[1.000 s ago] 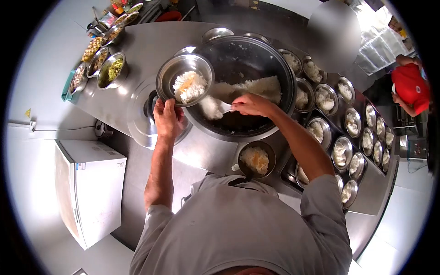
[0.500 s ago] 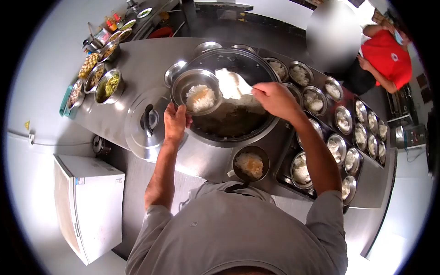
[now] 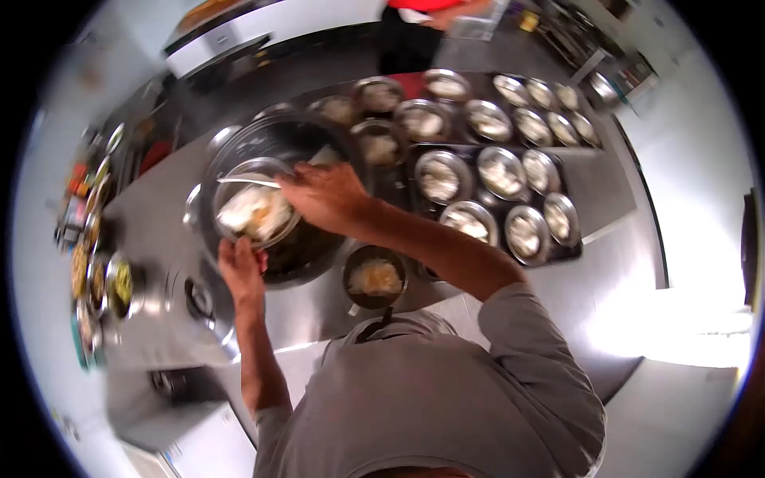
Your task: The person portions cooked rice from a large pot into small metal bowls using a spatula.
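My left hand (image 3: 241,269) grips the near rim of a steel bowl (image 3: 267,166) over the big dark pot (image 3: 263,137). White rice (image 3: 259,215) with a yellowish patch fills much of this bowl. My right hand (image 3: 331,197) is closed around the handle of a white rice paddle (image 3: 245,181), whose blade is turned on edge across the bowl's far side. Below the pot, close to my body, stands a cup-like bowl (image 3: 352,296) holding rice with a yellowish part.
Several steel bowls of rice stand on dark trays (image 3: 570,179) and the metal table (image 3: 602,179) to the right. A pot lid (image 3: 199,301) lies at left, beyond it bowls of food (image 3: 121,287). Behind the table stands a person in red (image 3: 422,6).
The view has swung to the right. My right hand has brought the rice-laden paddle from beside the bowl to over it. More rice now lies in the bowl, and the paddle is tipped on edge.
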`<state>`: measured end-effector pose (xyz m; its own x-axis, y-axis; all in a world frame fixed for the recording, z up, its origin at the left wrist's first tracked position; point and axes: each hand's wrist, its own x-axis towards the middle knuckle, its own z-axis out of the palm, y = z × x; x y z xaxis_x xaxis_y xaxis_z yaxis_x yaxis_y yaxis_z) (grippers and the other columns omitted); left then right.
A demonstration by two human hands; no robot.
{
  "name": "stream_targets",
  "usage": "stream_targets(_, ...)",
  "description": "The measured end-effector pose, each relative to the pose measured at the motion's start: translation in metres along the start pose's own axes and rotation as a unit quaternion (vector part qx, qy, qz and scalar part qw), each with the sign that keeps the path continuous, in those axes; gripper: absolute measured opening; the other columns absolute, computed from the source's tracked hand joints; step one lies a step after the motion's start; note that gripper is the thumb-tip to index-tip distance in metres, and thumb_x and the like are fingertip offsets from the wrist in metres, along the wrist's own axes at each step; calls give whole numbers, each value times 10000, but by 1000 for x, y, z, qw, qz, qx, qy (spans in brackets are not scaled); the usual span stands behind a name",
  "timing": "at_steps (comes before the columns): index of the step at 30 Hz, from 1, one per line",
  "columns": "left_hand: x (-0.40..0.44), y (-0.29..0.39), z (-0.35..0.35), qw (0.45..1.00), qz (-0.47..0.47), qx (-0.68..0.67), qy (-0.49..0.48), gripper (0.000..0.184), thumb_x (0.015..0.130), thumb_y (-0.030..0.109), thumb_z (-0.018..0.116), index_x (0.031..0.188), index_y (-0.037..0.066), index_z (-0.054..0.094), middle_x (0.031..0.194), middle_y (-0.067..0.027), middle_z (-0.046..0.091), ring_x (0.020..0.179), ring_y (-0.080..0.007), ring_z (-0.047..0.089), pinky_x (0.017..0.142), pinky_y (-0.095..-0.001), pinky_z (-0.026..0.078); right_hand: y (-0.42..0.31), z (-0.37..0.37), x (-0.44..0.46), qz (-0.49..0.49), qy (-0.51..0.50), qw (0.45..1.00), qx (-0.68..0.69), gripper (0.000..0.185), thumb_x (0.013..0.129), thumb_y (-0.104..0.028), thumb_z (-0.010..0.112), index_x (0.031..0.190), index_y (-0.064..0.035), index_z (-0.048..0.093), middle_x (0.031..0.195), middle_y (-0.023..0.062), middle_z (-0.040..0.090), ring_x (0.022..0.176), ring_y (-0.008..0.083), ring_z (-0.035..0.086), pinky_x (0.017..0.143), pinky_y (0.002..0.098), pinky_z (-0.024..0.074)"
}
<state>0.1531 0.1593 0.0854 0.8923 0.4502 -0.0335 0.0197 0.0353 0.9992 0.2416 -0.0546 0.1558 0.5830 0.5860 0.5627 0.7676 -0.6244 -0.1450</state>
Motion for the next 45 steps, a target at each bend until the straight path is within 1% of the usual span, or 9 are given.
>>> stream_targets(6, 4, 4, 27, 997, -5, -66, -41, 77, 911, 106, 525, 969, 56, 533, 672, -39, 547, 433, -113, 448, 381, -262, 336, 16, -21, -57, 261, 103, 942, 186, 289, 931, -296, 617, 865, -17, 576, 649, 161, 594, 622, 299, 643, 561, 432, 476)
stream_targets(9, -13, 23, 58, 994, -42, -70, -73, 169, 884, 163, 543, 1012, 52, 542, 677, -43, 533, 443, -123, 433, 402, -273, 337, 16, -26, -85, 455, 71, 814, 354, 362, 967, -333, 569, 838, 5, 579, 683, 154, 609, 645, 236, 641, 592, 374, 462)
stream_targets(12, -30, 18, 86, 990, -75, -53, -105, 226, 877, 162, 547, 1069, 43, 532, 674, -44, 533, 451, -126, 448, 402, -273, 342, 11, -18, -111, 484, 178, 742, 429, 383, 980, -345, 554, 831, 7, 574, 673, 136, 593, 651, 167, 609, 602, 369, 462)
stream_targets(20, -54, -13, 124, 974, -107, -57, -190, 205, 883, 144, 537, 1066, 55, 519, 733, -59, 574, 453, -139, 470, 402, -276, 348, 10, -37, -174, 539, 217, 778, 241, 365, 963, -328, 593, 841, 12, 540, 691, 208, 573, 630, 368, 556, 600, 402, 453)
stream_targets(29, -87, -12, 161, 958, -138, -16, -249, 159, 897, 124, 544, 1033, 48, 514, 800, -65, 595, 481, -145, 499, 430, -286, 384, 24, -61, -213, 620, 105, 704, 331, 346, 953, -335, 595, 946, 11, 589, 733, 155, 616, 655, 246, 608, 618, 412, 476)
stream_targets(31, -97, -10, 177, 955, -142, -24, -258, 158, 904, 123, 551, 1035, 44, 511, 798, -70, 595, 492, -144, 506, 438, -288, 393, 31, -65, -226, 624, 169, 624, 439, 305, 946, -286, 598, 921, 18, 609, 708, 144, 638, 650, 198, 638, 599, 372, 489)
stream_targets(41, -125, -8, 238, 921, -120, -13, -369, 223, 1016, 260, 526, 1031, 39, 499, 953, -113, 630, 692, -146, 613, 570, -266, 494, 170, -111, -358, 664, 247, 654, 264, 383, 940, -312, 576, 945, 60, 668, 767, 149, 685, 723, 209, 642, 678, 379, 525)
stream_targets(43, -116, -12, 227, 930, -114, -9, -350, 224, 1014, 261, 529, 1033, 40, 501, 953, -111, 630, 700, -139, 613, 574, -264, 493, 189, -167, -362, 719, 262, 592, 254, 316, 979, -296, 572, 1073, -10, 667, 846, 114, 691, 658, 146, 603, 568, 282, 483)
stream_targets(45, -110, -14, 213, 941, -110, -3, -319, 216, 1012, 258, 530, 1033, 45, 508, 958, -103, 631, 721, -118, 612, 584, -252, 483, 233, -182, -414, 665, 308, 641, 229, 315, 987, -320, 587, 1057, -20, 654, 784, 57, 628, 601, 97, 519, 484, 263, 422)
